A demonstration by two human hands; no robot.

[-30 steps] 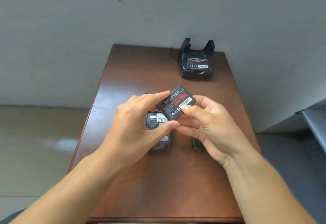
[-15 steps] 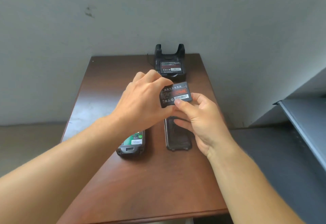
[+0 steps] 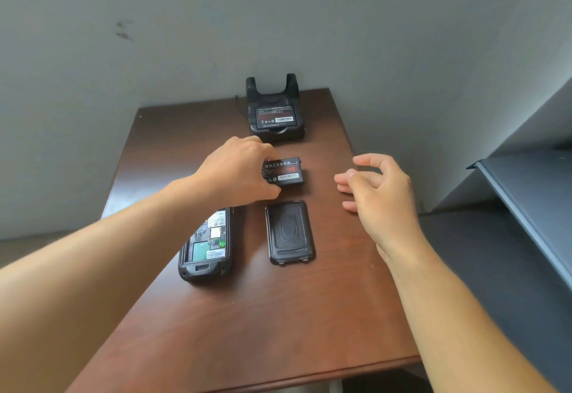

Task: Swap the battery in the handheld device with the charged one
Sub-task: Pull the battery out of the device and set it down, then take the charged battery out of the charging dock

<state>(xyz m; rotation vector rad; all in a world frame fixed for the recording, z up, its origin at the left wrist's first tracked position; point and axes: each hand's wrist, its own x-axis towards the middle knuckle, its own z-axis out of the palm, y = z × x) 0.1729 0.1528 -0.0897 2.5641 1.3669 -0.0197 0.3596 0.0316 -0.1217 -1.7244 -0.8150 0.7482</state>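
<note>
My left hand (image 3: pixel 238 170) grips the left end of a black battery (image 3: pixel 286 171) with a red label, low over or on the brown table (image 3: pixel 247 315); I cannot tell whether it touches. My right hand (image 3: pixel 377 188) hovers to the right of it, fingers apart and holding nothing. The black handheld device (image 3: pixel 205 245) lies face down at the left, its battery bay bare and showing a green board. Its black back cover (image 3: pixel 289 233) lies beside it on the right. A second battery (image 3: pixel 276 116) sits in the black charging cradle (image 3: pixel 275 132) at the table's far edge.
A grey wall stands right behind the table. A dark grey shelf (image 3: pixel 532 194) juts in at the right, close to my right hand. The floor lies to the left of the table.
Both hands held the battery in the air before. Now my right hand has let go and moved right, while my left hand has lowered the battery toward the table beyond the back cover.
</note>
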